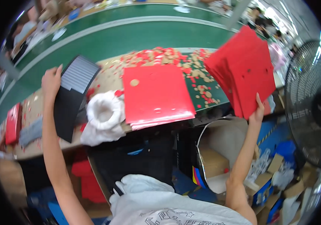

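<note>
My right hand [257, 110] grips a fanned stack of red sheets [250, 71] by its lower edge, raised at the right above the table. Small dark holes show in the front sheet. At the left, my left hand [51, 82] closes on the edge of a black card piece [67, 108] with a grey ribbed panel; its fingertips are partly hidden. Between my hands a pile of glossy red sheets [156, 95] lies on the table, with a round tan disc [134, 82] on top. Left of this pile stands a white cloth-lined container [105, 108], its mouth upward.
Red and tan cut-out discs [201, 71] litter the table behind the pile. Beyond runs a green conveyor belt [130, 39]. A large black fan [314, 101] stands at the right, above open cartons [269, 176]. A white-lined bin [220, 150] sits below the table edge.
</note>
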`<state>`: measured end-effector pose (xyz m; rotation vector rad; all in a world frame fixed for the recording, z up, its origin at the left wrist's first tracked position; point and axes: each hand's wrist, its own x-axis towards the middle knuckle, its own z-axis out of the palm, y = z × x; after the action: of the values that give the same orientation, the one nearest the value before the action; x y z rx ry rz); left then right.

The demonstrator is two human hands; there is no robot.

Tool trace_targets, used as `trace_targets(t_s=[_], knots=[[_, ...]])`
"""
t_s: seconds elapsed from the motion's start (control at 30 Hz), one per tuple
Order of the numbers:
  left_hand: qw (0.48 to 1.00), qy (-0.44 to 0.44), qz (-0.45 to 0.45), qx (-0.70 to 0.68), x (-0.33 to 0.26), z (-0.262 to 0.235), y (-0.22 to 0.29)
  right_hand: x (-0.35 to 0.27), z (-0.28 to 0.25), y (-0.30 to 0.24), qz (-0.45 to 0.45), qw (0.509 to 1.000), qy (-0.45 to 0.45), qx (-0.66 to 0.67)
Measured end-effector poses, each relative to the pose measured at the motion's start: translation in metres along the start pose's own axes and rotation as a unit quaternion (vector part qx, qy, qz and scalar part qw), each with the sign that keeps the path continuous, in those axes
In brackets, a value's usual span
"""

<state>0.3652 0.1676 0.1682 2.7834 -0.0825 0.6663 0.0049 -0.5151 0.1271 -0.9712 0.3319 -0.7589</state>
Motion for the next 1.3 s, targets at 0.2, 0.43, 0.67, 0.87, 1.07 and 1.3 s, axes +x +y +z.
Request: trace_targets(t_s=[0.2, 0.43, 0.67, 0.87, 1.07, 1.3], knots=[[0.991, 0.053, 0.118, -0.039, -0.020, 0.025, 0.151, -0.013, 0.020, -0.014, -0.168, 0.985, 0.013, -0.033], [0.645, -0.356, 0.014, -0.676, -0.061, 0.048, 0.429, 0.004, 0.040, 0.018, -0.130, 0.983, -0.075, -0.108], [0.461, -0.409, 0.020, -0.787, -0.101, 0.103, 0.469, 0.004, 0.013, 0.029, -0.009, 0.961, -0.115, -0.253], [0.514, -0.390, 0.068, -0.761, -0.103, 0.107, 0.448, -0.017, 0.057, 0.035, -0.027, 0.971, -0.121, -0.206], [0.495, -0.395, 0.052, -0.772, -0.116, 0.096, 0.458, -0.018, 0.064, 0.030, -0.093, 0.974, -0.059, -0.198], [0.473, -0.419, 0.089, -0.770, -0.095, 0.146, 0.451, -0.022, 0.080, 0.047, -0.106, 0.977, -0.046, -0.179]])
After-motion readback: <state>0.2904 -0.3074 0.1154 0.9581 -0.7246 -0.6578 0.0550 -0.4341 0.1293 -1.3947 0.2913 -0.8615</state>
